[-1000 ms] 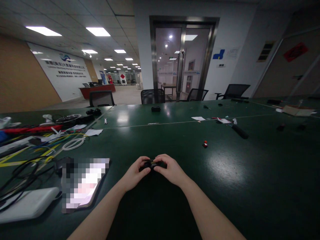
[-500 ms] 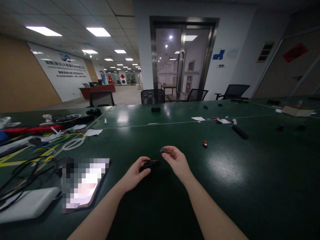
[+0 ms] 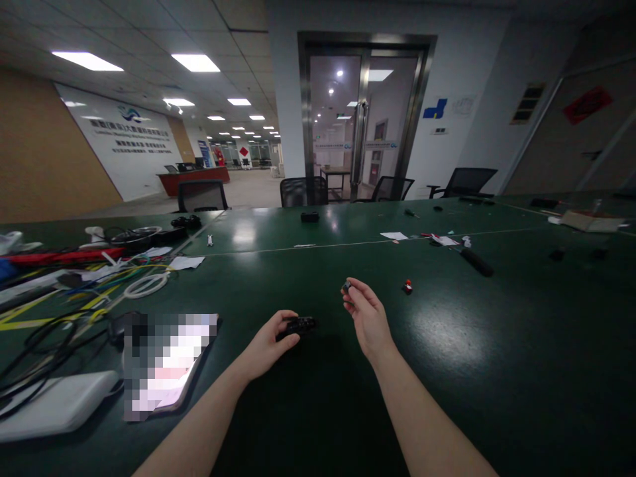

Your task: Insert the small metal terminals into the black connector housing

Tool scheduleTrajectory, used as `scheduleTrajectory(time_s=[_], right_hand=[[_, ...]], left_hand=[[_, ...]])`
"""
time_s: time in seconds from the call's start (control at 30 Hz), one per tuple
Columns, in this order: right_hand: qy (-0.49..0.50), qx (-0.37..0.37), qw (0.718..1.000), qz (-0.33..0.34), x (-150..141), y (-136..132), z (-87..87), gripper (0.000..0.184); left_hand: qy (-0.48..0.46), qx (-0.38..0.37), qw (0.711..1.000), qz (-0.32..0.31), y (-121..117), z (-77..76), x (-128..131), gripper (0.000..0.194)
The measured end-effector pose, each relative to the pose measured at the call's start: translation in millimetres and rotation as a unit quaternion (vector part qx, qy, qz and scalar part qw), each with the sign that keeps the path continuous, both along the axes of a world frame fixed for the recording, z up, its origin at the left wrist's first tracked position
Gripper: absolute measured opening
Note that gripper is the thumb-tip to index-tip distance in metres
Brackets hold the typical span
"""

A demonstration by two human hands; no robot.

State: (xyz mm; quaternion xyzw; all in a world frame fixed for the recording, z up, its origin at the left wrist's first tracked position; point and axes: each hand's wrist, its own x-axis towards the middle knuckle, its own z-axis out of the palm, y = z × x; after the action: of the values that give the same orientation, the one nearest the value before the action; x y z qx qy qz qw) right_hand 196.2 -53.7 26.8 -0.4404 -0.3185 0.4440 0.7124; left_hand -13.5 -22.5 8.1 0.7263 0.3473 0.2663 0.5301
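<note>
Well, small piece [image 3: 346, 287] in right fingers [image 3: 364, 287]

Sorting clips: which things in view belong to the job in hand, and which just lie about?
Job in hand: black object, in the left fingers; small dark piece, in the right fingers.
Seemingly lying about: small red item; black handle; box.

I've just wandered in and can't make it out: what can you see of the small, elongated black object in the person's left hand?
The small, elongated black object looks like hard plastic. Its surface shows uneven detail, too fine to identify. It lies roughly level, pointing rightward, low over the dark green tabletop; whether it touches is unclear. The bare left hand grips its left end between thumb and fingers, hiding that end; its right end sticks out free.
</note>
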Motion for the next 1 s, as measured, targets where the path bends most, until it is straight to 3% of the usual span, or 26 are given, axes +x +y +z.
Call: scheduleTrajectory(time_s=[0.33, 0.77, 1.0], right_hand=[[0.068, -0.036, 0.997, 0.006, 5, 2, -1.2, 0.030], [0.080, -0.020, 0.996, 0.031, 5, 7, -10.7, 0.032], [0.037, -0.028, 0.997, 0.055, -1, 3, -7.2, 0.034]], left_hand=[[0.001, -0.020, 1.000, -0.006, -1, 1.4, -1, 0.037], [-0.002, -0.019, 1.000, 0.000, 0, 0.4, -1, 0.038], [-0.004, -0.009, 1.000, 0.004, 2, -4.4, -1, 0.040]])
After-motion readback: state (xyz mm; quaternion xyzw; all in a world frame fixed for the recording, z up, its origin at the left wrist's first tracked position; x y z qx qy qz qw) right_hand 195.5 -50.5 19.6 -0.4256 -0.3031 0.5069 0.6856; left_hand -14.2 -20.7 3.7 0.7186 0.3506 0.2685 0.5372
